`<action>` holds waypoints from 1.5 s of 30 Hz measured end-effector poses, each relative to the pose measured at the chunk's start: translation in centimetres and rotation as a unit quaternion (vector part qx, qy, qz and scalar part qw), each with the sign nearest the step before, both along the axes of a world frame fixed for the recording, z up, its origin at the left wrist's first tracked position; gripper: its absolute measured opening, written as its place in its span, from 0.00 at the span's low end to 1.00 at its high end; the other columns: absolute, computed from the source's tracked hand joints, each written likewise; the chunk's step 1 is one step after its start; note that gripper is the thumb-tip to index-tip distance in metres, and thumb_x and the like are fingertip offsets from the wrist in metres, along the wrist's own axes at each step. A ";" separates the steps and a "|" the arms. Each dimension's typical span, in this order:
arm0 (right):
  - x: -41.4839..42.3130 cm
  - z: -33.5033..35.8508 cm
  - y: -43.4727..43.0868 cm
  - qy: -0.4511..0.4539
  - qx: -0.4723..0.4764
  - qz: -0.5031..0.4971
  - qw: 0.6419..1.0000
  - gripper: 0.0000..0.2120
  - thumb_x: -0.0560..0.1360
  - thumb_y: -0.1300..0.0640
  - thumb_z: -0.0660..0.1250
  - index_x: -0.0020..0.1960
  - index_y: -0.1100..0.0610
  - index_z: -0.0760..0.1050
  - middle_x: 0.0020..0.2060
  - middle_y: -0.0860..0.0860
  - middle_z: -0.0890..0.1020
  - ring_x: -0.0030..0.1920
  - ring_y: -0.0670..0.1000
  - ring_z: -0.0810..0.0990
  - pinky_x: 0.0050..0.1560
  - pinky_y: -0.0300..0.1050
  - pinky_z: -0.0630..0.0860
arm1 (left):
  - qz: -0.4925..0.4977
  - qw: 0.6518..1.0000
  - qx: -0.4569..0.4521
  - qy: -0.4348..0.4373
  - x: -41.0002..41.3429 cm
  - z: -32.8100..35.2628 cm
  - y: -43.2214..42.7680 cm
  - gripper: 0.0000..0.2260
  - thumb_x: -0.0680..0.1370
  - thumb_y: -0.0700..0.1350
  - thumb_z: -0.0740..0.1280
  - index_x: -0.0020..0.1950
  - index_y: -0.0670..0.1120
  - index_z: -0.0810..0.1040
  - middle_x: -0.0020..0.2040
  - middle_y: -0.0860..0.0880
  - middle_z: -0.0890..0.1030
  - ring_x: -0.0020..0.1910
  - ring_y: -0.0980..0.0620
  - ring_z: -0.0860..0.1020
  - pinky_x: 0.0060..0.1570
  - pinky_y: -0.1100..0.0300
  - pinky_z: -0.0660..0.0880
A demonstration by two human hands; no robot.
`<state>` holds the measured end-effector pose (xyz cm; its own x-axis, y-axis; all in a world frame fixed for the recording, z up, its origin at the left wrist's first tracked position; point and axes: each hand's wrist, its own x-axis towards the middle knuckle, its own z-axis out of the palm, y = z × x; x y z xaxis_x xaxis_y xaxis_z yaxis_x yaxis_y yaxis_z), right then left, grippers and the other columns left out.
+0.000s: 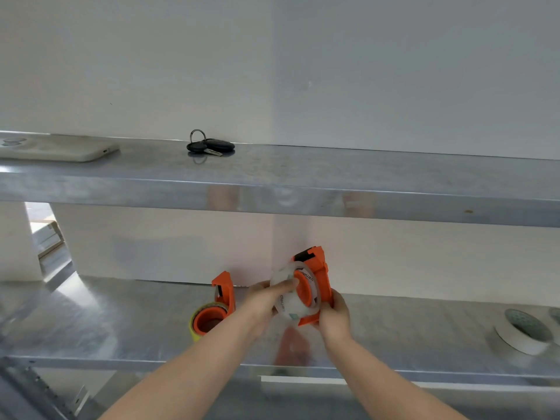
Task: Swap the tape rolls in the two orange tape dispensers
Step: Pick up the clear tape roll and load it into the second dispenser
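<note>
Orange plastic dispenser [318, 268] in right fingers [328, 313], left fingers [272, 294] around clear glossy roll [288, 301] (round).

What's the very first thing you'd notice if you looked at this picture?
The bright orange tape dispenser held up in the middle, over the lower metal shelf, with the left hand on its clear tape roll and the right hand gripping its body. Just left, a second orange dispenser with a yellow roll sits on the shelf. Black keys lie on the upper shelf.
</note>
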<state>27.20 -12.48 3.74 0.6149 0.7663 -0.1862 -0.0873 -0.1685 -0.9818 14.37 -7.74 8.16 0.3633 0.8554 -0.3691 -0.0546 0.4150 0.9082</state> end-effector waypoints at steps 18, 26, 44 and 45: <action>4.1 4.7 -0.7 -0.109 0.049 0.090 0.989 0.14 0.79 0.55 0.59 0.63 0.55 0.73 0.61 0.49 0.76 0.60 0.47 0.73 0.60 0.38 0.65 | -0.007 0.972 0.192 0.137 2.5 1.0 -1.7 0.24 0.67 0.46 0.76 0.59 0.45 0.71 0.54 0.47 0.80 0.54 0.48 0.79 0.53 0.55 0.76; 3.4 8.9 1.3 -0.260 0.052 0.265 0.927 0.12 0.73 0.61 0.66 0.50 0.46 0.78 0.50 0.44 0.80 0.54 0.45 0.77 0.52 0.32 0.69 | -0.029 0.955 0.274 0.112 3.3 1.5 -3.2 0.21 0.69 0.40 0.74 0.55 0.49 0.67 0.48 0.51 0.77 0.44 0.59 0.77 0.37 0.69 0.74; 5.0 12.0 2.1 -0.361 0.039 0.260 0.895 0.11 0.73 0.62 0.66 0.33 0.54 0.72 0.38 0.51 0.82 0.41 0.50 0.82 0.42 0.40 0.79 | -0.086 0.948 0.279 0.129 1.5 2.0 -4.5 0.24 0.68 0.44 0.76 0.57 0.53 0.67 0.49 0.56 0.76 0.46 0.58 0.77 0.37 0.74 0.75; 5.4 12.2 2.2 -0.353 0.048 0.253 0.899 0.11 0.74 0.64 0.64 0.34 0.54 0.73 0.39 0.52 0.82 0.41 0.51 0.82 0.41 0.42 0.80 | -0.101 0.946 0.278 0.135 1.5 1.9 -4.7 0.25 0.67 0.45 0.76 0.58 0.54 0.67 0.51 0.55 0.76 0.49 0.56 0.77 0.40 0.71 0.76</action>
<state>32.58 -10.28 15.91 0.1213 0.9731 0.1956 0.6275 0.0775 -0.7747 15.83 -12.47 10.07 0.4968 0.8677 0.0152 0.2394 -0.1539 0.9587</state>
